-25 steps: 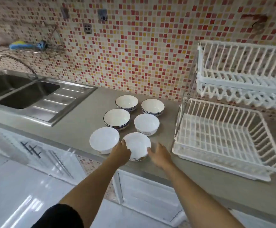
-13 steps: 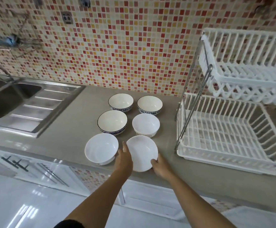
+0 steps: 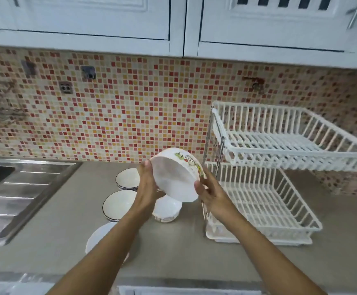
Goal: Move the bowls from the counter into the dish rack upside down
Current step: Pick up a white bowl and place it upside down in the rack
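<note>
Beside the grey stone bench (image 3: 173,248), at its right end against the mosaic wall, the white two-tier plastic dish rack (image 3: 264,167) stood with both of its slatted baskets bare, so as far as I could see no bowl had been placed yet. I judged the task barely begun: one bowl was off the bench and the others waited.

Four bowls showed on the bench below my arms: a plain white bowl (image 3: 97,239) nearest me, partly hidden by my left forearm; a white bowl with a dark blue rim (image 3: 118,204) beyond it; a second blue-rimmed bowl (image 3: 126,179) farther back; and a small white bowl with a patterned base (image 3: 168,210) directly under the lifted one. All sat mouth up. Whether another stood behind my hands I could not tell.

The white bowl with a cartoon print on its side (image 3: 176,175) was in the air between my hands, tipped on edge with its mouth towards me, level with the gap between the rack's tiers and just left of the rack. By my reckoning it was about halfway through the turn to upside down.

My left hand (image 3: 146,184) was curled against the bowl's left rim, thumb on the edge. My right hand (image 3: 210,193) pinched the lower right rim, thumb inside and fingers behind.
</note>
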Motion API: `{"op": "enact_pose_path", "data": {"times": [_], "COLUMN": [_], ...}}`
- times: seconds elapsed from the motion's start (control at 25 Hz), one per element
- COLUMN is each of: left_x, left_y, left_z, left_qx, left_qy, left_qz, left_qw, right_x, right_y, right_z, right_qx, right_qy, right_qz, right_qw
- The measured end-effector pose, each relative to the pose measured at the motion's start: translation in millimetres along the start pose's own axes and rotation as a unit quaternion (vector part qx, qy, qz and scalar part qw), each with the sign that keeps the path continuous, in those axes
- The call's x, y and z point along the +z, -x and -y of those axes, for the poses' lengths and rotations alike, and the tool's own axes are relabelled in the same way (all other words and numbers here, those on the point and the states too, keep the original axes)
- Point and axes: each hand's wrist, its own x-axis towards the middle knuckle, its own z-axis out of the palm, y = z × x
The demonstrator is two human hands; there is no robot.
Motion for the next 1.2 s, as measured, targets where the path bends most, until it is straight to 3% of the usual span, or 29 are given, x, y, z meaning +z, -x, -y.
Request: {"op": "enact_pose_path", "data": {"times": [0.12, 0.24, 0.36, 0.52, 0.64, 0.88, 1.0, 1.2], "left_x": [25, 54, 79, 130, 170, 228, 239, 254], "left_y": [-5, -13, -32, -61, -90, -160, -181, -186], "left_z": [-47, -93, -133, -165, -166, -138, -126, -117], "left_qx": [0.021, 0.103, 0.187, 0.269, 0.306, 0.219, 0.157, 0.136], "left_qy": [0.082, -0.003, -0.115, -0.28, -0.417, -0.505, -0.579, -0.657], "left_qz": [0.041, 0.051, 0.073, 0.162, 0.175, 0.181, 0.187, 0.21], "left_qw": [0.996, 0.993, 0.973, 0.907, 0.838, 0.815, 0.778, 0.711], "right_x": [-21, -62, -113, -183, -223, -272, -280, -283], "right_y": [-1, -9, -25, -61, -93, -167, -193, -205], "right_z": [46, 75, 94, 97, 86, 33, 14, -2], "right_qx": [-0.038, -0.09, -0.129, -0.168, -0.168, -0.091, -0.036, 0.004], "right_qy": [-0.048, -0.026, 0.108, 0.308, 0.38, 0.41, 0.458, 0.53], "right_qz": [0.018, -0.027, -0.085, -0.133, -0.129, -0.053, 0.031, 0.067], "right_qw": [0.998, 0.995, 0.982, 0.927, 0.901, 0.906, 0.888, 0.845]}}
